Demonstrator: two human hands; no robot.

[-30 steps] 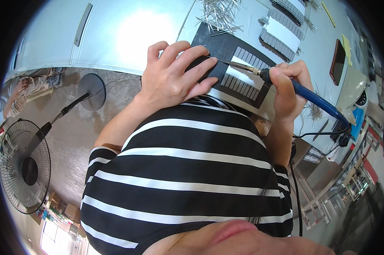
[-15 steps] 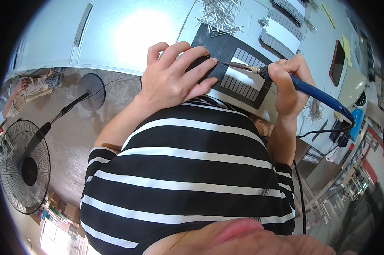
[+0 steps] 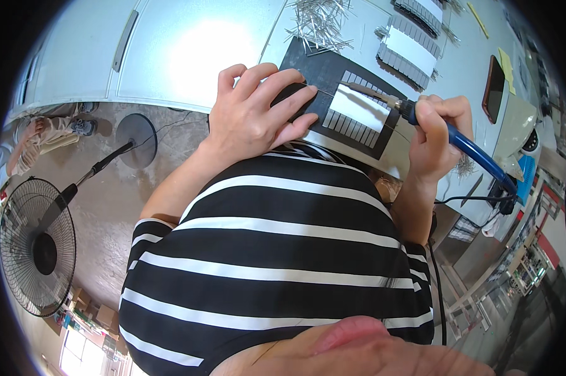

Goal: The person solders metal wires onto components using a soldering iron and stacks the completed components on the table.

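Observation:
My right hand (image 3: pixel 436 138) is closed round the blue handle of a soldering iron (image 3: pixel 474 153), whose tip points left over a white piece flanked by rows of grey strips (image 3: pixel 361 108). That piece lies on a dark board (image 3: pixel 305 66) at the table edge. My left hand (image 3: pixel 248 116) rests at the board's left part, fingers curled over a dark rounded object (image 3: pixel 290 93), mostly hidden beneath them. A thin solder wire (image 3: pixel 325 93) runs from its fingertips toward the white piece. The iron's tip appears above the grey strips' far row; contact cannot be told.
A heap of thin metal pins (image 3: pixel 320 25) lies beyond the board. Similar strip-edged pieces (image 3: pixel 410 49) stand farther right, near a phone (image 3: pixel 496 91) and a yellow stick (image 3: pixel 477 20). The iron's black cable (image 3: pixel 464 199) runs at right. A fan (image 3: pixel 41 250) stands left; a person sits behind it.
The soldering iron has drawn back from the wire at my left fingertips, shifting right and away over the strips. My left hand stays nearly in place.

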